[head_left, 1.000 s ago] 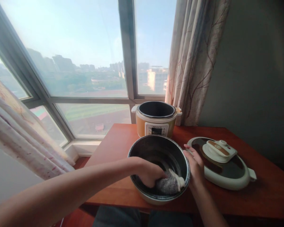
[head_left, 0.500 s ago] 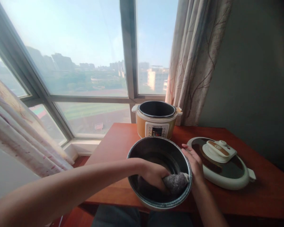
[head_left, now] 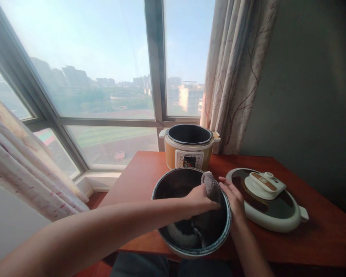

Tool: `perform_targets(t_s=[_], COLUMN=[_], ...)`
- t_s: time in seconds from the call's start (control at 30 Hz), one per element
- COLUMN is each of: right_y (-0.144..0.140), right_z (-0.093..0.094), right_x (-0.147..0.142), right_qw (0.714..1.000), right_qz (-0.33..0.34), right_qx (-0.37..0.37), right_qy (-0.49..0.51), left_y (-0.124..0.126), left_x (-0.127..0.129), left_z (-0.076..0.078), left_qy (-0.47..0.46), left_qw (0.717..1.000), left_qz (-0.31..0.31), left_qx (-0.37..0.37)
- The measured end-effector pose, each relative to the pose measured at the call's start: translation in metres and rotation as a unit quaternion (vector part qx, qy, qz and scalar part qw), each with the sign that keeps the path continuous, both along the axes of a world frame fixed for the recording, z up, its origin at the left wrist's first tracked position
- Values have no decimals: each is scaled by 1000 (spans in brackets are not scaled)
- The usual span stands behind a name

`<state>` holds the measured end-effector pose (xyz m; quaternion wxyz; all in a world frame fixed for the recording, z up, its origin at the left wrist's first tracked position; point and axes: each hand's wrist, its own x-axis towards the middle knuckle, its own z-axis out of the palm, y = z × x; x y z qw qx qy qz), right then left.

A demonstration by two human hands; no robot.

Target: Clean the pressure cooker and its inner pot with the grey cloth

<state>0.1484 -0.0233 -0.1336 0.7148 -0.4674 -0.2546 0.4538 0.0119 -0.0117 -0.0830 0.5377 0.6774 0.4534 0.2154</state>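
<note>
Cloth (head_left: 211, 184), grey and bunched, is gripped in the left hand (head_left: 200, 200), fingers closed around it, and is pressed against the far right inner wall of the dark inner pot (head_left: 173, 184), up by the rim. The pot is stood on the near edge of the reddish wooden table (head_left: 320, 234), tilted a little toward the camera. Its right outer side is braced by the right hand (head_left: 232, 198), palm flat against the wall and fingers spread; nothing is clasped in that hand. A pale streak is seen on the pot's bottom.

Just beyond the pot, at the far side of the table, the orange cooker base (head_left: 189, 150) is set with its well open, control panel turned this way. To the right of the pot, near the right hand, the cooker lid (head_left: 266, 200) is laid flat, handle up. Behind it all the window (head_left: 98, 69) is framed by a patterned curtain (head_left: 236, 73) on the right.
</note>
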Motion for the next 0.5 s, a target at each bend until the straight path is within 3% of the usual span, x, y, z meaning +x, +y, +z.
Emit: perform_targets(t_s=[0.07,0.13,0.2,0.3,0.37,0.5], right_y=[2,3,4,6,9,16], right_z=[-1,0,3,8,12,13], right_x=[3,7,10,13,13,14], right_qw=[999,997,996,994,991,987], right_qz=[25,54,74,97,122,158], right_qx=[-13,-30,-45,-50,-44,-40], right_qy=[21,34,34,29,24,-3], left_y=[-5,-10,-12,-9,-3,5], left_x=[-3,-10,-21,-39,-49,-57], left_z=[4,12,21,31,31,24], left_qy=[70,161,244,298,311,346], left_qw=[991,961,908,831,803,781], left_qz=[-78,-175,-289,-435,-482,-492], left_qx=[79,140,178,176,163,167])
